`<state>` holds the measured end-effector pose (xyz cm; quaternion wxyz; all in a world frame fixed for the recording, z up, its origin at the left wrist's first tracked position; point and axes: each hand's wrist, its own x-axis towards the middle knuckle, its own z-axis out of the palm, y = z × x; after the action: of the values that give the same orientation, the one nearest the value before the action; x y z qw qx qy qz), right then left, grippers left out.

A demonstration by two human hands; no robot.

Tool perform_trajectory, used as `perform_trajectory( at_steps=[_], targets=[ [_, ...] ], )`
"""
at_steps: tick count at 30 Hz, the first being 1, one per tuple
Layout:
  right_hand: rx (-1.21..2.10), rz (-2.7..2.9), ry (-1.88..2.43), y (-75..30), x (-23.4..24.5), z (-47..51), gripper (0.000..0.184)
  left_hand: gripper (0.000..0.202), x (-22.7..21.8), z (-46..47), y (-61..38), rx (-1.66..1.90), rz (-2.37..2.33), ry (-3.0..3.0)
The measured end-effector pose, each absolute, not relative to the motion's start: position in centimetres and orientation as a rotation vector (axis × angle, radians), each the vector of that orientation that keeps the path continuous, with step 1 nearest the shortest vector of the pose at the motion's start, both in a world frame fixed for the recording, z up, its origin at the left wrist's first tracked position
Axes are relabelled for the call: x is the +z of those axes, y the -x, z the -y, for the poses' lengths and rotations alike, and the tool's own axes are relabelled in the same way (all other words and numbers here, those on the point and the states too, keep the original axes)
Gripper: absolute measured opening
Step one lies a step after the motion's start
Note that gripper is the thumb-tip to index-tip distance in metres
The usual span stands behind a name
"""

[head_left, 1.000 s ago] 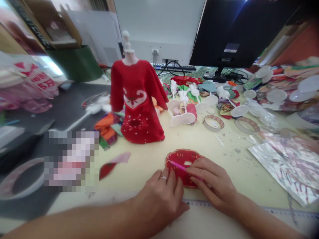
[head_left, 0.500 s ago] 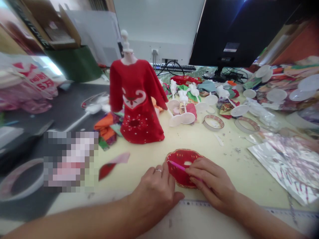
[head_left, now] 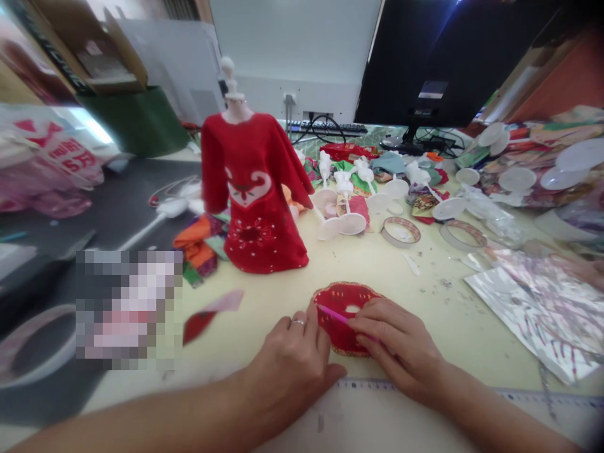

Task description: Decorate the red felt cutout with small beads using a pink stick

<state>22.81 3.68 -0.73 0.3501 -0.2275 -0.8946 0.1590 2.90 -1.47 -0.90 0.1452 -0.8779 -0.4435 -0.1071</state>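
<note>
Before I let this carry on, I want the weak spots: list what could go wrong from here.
1. The tip of the pink pen-like tool in the right hand sits close to the left hand's fingertips, so a slip could catch a finger.
2. The left hand is only at the left edge of the red cloth piece, which might shift under the tool.
3. The right forearm crosses the ruler and may nudge it.

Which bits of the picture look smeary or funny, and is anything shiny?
In the head view, the pink plastic bag at the left looks smeared; in that same view, blocky squares hide a patch, a bluish gleam shows on the black monitor, and the red patterned piece beside the right hand looks clearer than the bag.
</note>
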Motion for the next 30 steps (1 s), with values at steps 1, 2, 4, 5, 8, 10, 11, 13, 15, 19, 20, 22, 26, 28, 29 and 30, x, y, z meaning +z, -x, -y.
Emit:
perform_trajectory(
  at_steps=[1, 2, 4, 5, 8, 10, 11, 13, 15, 19, 20, 22, 26, 28, 29, 30],
  targets=[
    [0.409, 2.318, 0.595, -22.81, -0.7, -3.67, 0.028, 0.046, -0.96, 1.44, -2.89, -0.311, 1.274, 2.53],
    [0.408, 2.32, 0.601, -22.81, -0.68, -3.66, 0.028, 0.045, -1.02, 1.4, -2.88, -0.311, 1.271, 2.533],
    [0.409, 2.325, 0.609, -22.81, -0.66, -3.63, 0.028, 0.045, -1.16, 1.32, -2.87, -0.317, 1.269, 2.534],
    [0.411, 2.327, 0.61, -22.81, -0.66, -3.62, 0.028, 0.045, -1.23, 1.3, -2.87, -0.328, 1.267, 2.529],
    [0.411, 2.322, 0.608, -22.78, -0.62, -3.58, 0.028, 0.045, -1.37, 1.28, -2.88, -0.351, 1.263, 2.51],
    [0.409, 2.316, 0.603, -22.77, -0.59, -3.58, 0.027, 0.045, -1.35, 1.27, -2.89, -0.343, 1.26, 2.512],
    [0.409, 2.318, 0.602, -22.78, -0.58, -3.59, 0.028, 0.045, -1.3, 1.25, -2.89, -0.334, 1.26, 2.514],
    [0.408, 2.325, 0.605, -22.83, -0.58, -3.61, 0.028, 0.044, -1.19, 1.16, -2.84, -0.322, 1.256, 2.516],
    [0.403, 2.327, 0.615, -22.89, -0.59, -3.62, 0.028, 0.04, -1.07, 1.02, -2.76, -0.322, 1.248, 2.522],
    [0.393, 2.315, 0.634, -22.94, -0.52, -3.61, 0.028, 0.035, -1.01, 0.73, -2.61, -0.345, 1.235, 2.535],
    [0.396, 2.31, 0.637, -22.93, -0.46, -3.6, 0.027, 0.034, -1.03, 0.68, -2.6, -0.356, 1.228, 2.529],
    [0.409, 2.297, 0.635, -22.87, -0.32, -3.59, 0.027, 0.033, -1.09, 0.62, -2.61, -0.377, 1.217, 2.517],
    [0.422, 2.248, 0.632, -22.82, -0.03, -3.52, 0.027, 0.029, -1.19, 0.6, -2.64, -0.401, 1.217, 2.521],
    [0.423, 2.204, 0.648, -22.86, 0.04, -3.45, 0.025, 0.027, -1.24, 0.6, -2.61, -0.415, 1.217, 2.521],
    [0.428, 2.183, 0.661, -22.89, 0.04, -3.41, 0.024, 0.026, -1.27, 0.59, -2.59, -0.421, 1.219, 2.519],
    [0.431, 2.165, 0.673, -22.92, 0.03, -3.37, 0.024, 0.025, -1.29, 0.59, -2.57, -0.429, 1.218, 2.515]
  ],
)
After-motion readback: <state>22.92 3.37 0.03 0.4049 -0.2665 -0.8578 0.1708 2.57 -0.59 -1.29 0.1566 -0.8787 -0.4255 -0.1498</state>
